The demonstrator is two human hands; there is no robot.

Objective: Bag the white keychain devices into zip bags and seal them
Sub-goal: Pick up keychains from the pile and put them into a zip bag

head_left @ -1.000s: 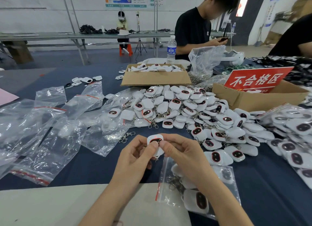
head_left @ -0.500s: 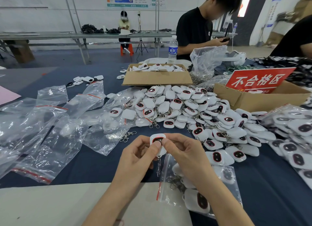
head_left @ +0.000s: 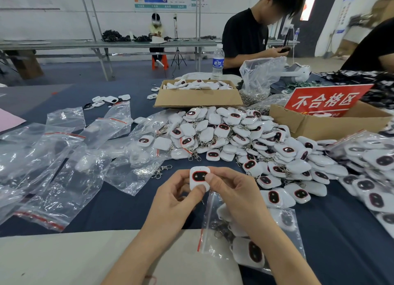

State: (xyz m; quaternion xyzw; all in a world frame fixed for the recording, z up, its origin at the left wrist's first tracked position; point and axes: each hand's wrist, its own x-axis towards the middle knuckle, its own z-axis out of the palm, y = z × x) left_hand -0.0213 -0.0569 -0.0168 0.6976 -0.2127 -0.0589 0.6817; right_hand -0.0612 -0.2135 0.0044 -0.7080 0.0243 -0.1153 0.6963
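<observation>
I'm holding up one white keychain device (head_left: 199,178).
My left hand (head_left: 174,199) and right hand (head_left: 234,191) are each clamping a grip on it, over the zip bag (head_left: 215,237) by the desk's (head_left: 128,210) near edge.

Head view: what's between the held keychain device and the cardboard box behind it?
Head view: the loose pile of white devices, then bare blue cloth before the held device.

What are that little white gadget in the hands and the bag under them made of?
The white keychain device looks like smooth moulded plastic: even sheen, rounded corners, dark glossy window. The zip bag seems thin clear plastic film: it wrinkles, glints, shows its contents.
</observation>
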